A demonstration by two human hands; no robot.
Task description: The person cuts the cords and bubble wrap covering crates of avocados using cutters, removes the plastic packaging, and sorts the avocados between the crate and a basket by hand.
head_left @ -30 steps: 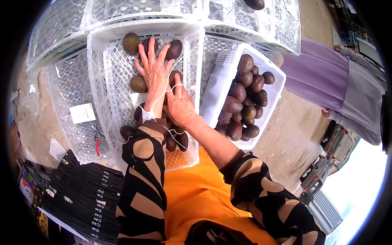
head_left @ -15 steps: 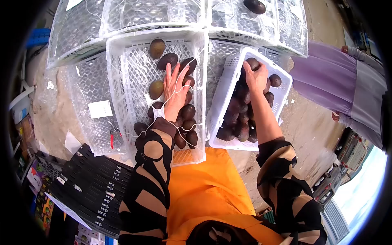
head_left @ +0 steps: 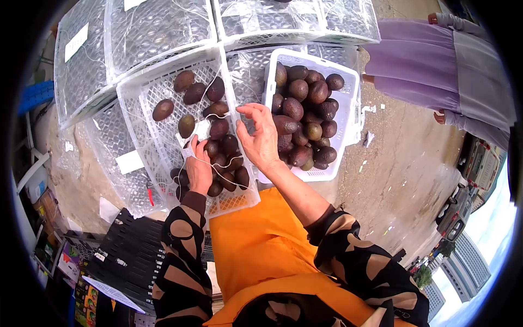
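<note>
My left hand [head_left: 200, 170] is low inside the left white crate [head_left: 251, 197], fingers stretched forward beside several dark avocados [head_left: 219, 128]. Nothing shows in its grasp. My right hand [head_left: 260, 139] is over the gap between the two crates, thumb and fingers apart and holding nothing. Under its wrist is the right white crate [head_left: 348, 117], where a pile of dark avocados [head_left: 292, 109] lies. A thin white cord [head_left: 210, 159] runs across the left crate and near both hands. Beyond my left fingertips sits a greenish avocado [head_left: 186, 126].
Wrapped white crates [head_left: 160, 32] stand along the far side. Red-handled cutters [head_left: 150, 195] and a white paper label [head_left: 129, 162] lie at left. A black slatted crate [head_left: 128, 256] is lower left. A person in a purple garment [head_left: 414, 65] stands at right.
My right hand has left the avocado in the right crate and moved left, now empty. My left hand has drawn back toward me. Avocados at the left crate's far end are rearranged; the view has shifted.
</note>
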